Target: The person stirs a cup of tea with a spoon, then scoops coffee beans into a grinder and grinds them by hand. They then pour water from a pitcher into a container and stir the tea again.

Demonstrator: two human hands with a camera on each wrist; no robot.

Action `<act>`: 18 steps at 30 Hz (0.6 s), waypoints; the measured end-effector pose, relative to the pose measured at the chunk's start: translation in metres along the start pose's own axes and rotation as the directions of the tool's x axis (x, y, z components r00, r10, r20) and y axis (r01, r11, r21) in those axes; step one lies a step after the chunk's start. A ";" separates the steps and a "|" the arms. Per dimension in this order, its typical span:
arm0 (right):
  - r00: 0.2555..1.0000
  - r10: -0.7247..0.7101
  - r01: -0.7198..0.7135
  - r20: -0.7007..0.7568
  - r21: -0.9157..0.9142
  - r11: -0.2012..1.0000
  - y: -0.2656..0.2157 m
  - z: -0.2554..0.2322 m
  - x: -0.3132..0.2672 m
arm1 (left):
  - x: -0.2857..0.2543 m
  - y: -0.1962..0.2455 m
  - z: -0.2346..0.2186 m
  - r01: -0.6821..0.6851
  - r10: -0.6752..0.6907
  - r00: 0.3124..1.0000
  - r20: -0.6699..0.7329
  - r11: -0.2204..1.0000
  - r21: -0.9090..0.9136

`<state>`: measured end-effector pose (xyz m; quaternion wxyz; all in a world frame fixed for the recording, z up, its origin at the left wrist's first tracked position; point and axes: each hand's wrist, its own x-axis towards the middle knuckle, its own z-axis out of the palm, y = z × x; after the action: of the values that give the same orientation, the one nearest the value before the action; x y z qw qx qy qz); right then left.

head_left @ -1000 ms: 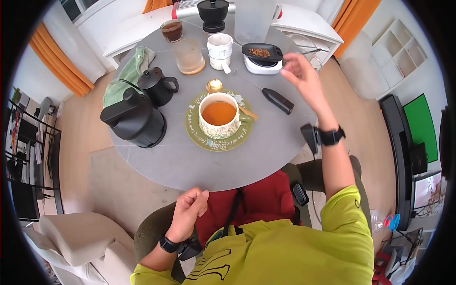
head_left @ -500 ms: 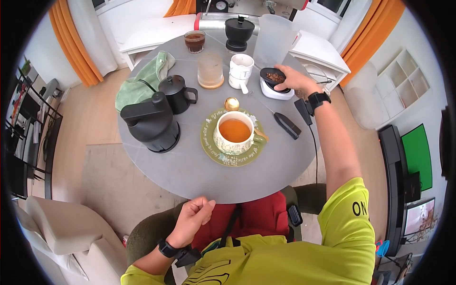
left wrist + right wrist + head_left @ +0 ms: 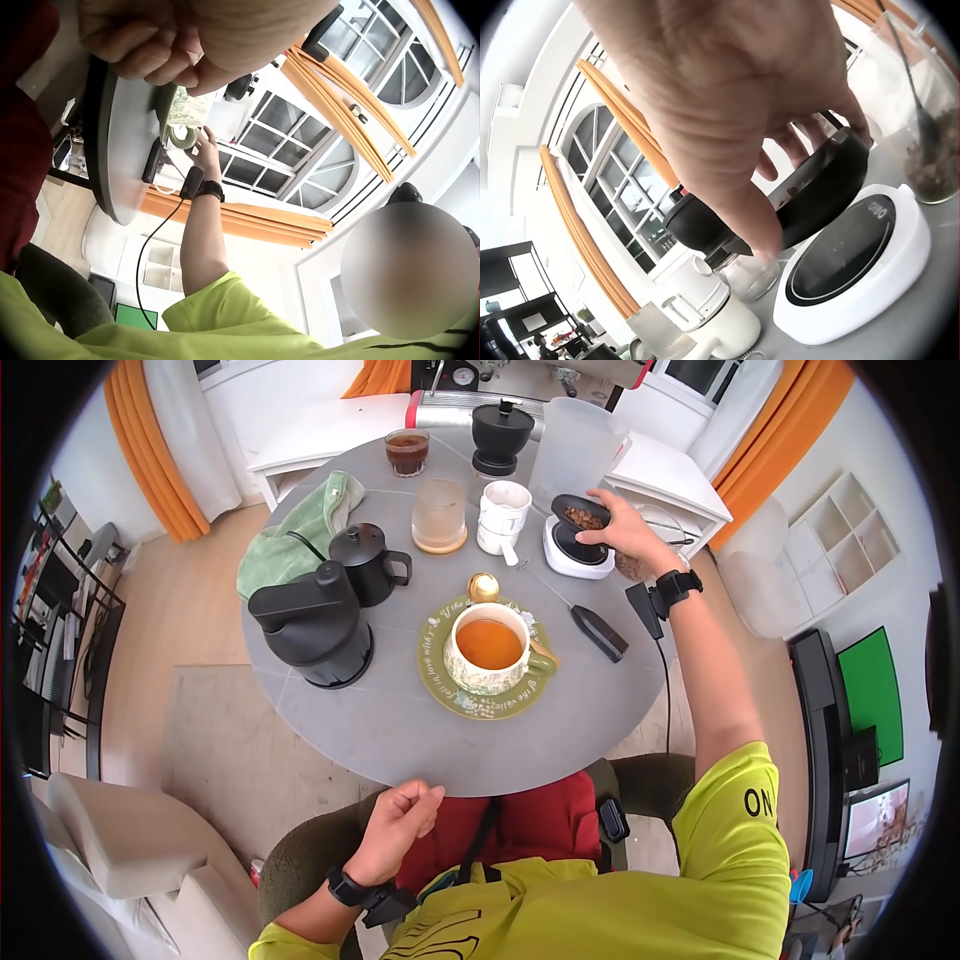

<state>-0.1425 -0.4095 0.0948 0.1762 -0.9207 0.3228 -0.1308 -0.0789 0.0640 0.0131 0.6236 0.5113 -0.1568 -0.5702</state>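
Note:
My right hand (image 3: 632,532) grips the side of a small black dish (image 3: 563,504) with coffee beans (image 3: 584,518) in it. In the right wrist view the dish (image 3: 829,187) is tilted and raised off the white scale (image 3: 919,232), whose black top shows below. The thumb lies along the dish's near side and the other fingers are partly hidden behind it. My left hand (image 3: 400,822) stays by the table's front edge, fingers loosely curled and holding nothing. Nearest to it on the table is a patterned cup (image 3: 468,672) of amber drink on a green saucer (image 3: 436,678).
Left on the table stand a black kettle (image 3: 308,628), a smaller black pot (image 3: 362,575) and a green towel (image 3: 290,540). Near the scale are a white cup (image 3: 503,512), a handheld frother (image 3: 600,634) and a clear pitcher (image 3: 572,455). A black hand grinder (image 3: 502,432) stands behind.
My right hand has moved in from beside the scale, taken hold of the dish and lifted it, tilted, off the scale. The left hand keeps its place; the head view has shifted.

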 end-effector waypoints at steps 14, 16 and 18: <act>0.996 -0.046 0.057 -0.077 0.149 0.987 -0.030 -0.055 0.007 | 0.001 -0.001 -0.002 -0.003 0.003 1.000 -0.003 1.000 -0.016; 0.989 -0.069 0.086 -0.134 0.133 0.987 -0.033 -0.077 0.019 | 0.001 0.000 -0.002 0.001 -0.001 1.000 -0.004 1.000 -0.012; 0.977 -0.094 0.117 -0.190 0.115 0.987 -0.036 -0.096 0.030 | 0.002 -0.002 -0.003 0.001 -0.001 1.000 -0.004 1.000 -0.012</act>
<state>-0.1340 -0.4259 0.2005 0.1959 -0.9076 0.2796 -0.2442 -0.0771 0.0642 0.0095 0.6268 0.5087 -0.1520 -0.5703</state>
